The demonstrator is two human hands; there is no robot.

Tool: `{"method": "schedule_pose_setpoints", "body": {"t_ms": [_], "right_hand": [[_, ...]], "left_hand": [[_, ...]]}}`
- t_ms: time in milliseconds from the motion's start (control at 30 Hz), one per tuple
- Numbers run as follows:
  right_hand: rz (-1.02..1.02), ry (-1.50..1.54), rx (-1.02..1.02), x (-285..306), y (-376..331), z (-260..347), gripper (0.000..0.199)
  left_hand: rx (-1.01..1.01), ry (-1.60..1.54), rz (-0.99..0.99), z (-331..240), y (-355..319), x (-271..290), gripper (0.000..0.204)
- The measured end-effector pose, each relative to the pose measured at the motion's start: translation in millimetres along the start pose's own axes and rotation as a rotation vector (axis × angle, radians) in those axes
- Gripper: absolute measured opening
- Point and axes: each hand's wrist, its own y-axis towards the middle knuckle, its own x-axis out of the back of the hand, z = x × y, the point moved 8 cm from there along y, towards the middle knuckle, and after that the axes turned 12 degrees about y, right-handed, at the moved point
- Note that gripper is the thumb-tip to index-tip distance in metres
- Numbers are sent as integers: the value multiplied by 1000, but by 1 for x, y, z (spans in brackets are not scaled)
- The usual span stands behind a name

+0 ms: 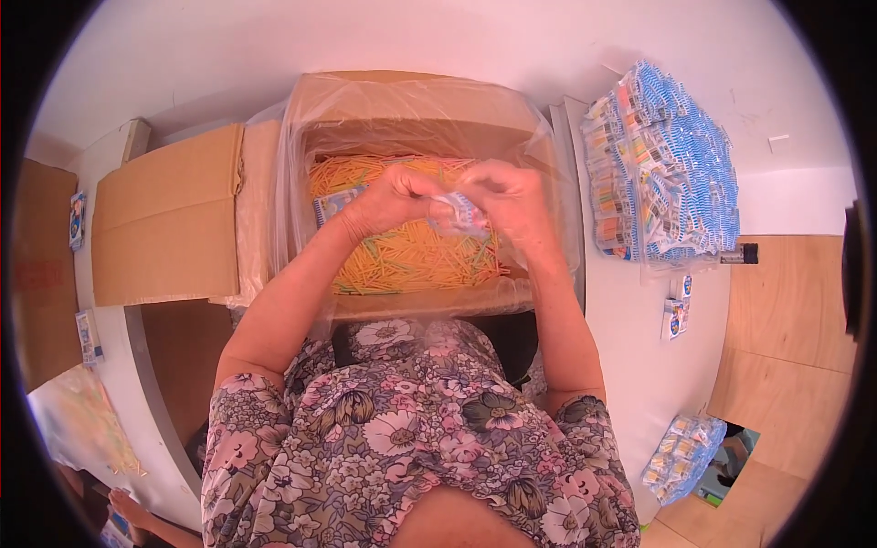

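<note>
My left hand (385, 201) and my right hand (513, 203) are raised over an open cardboard box (393, 105). Between them is a small clear plastic packet (468, 217) with blue and white print, its top edge pinched by the fingers of both hands. What the packet holds is too blurred to tell. Below, the box is filled with thin sticks (420, 263), mostly yellow and orange with some green. Clear plastic lining (290, 173) hangs over the box's rim. Blue-and-white printed packaging (336, 203) lies on the sticks beside my left wrist.
At the right stands a large clear bag of filled packets (667, 173), with a smaller bundle (681, 457) lower down. Small printed boxes (676, 315) lie near the right edge. A cardboard flap (169, 215) rises at the left. Another person's hand (128, 507) shows at the lower left.
</note>
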Motion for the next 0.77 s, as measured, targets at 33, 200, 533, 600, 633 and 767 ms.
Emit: {"method": "schedule_pose_setpoints", "body": {"t_ms": [33, 200, 533, 600, 633, 767], "right_hand": [[-108, -1, 20, 11, -2, 8, 10], [-158, 226, 109, 41, -18, 39, 9], [-190, 69, 190, 5, -28, 48, 8], [-187, -13, 227, -1, -27, 46, 7], [-181, -93, 265, -3, -27, 46, 7], [-126, -174, 418, -13, -22, 46, 6]], "left_hand": [[39, -60, -69, 1, 0, 4, 7], [-21, -50, -132, -11, -1, 13, 10], [-131, -39, -171, -20, -2, 15, 11], [-128, -48, -155, -22, -1, 13, 11], [-123, -56, -139, -23, -1, 11, 11], [-79, -2, -172, -21, -2, 12, 12]]}}
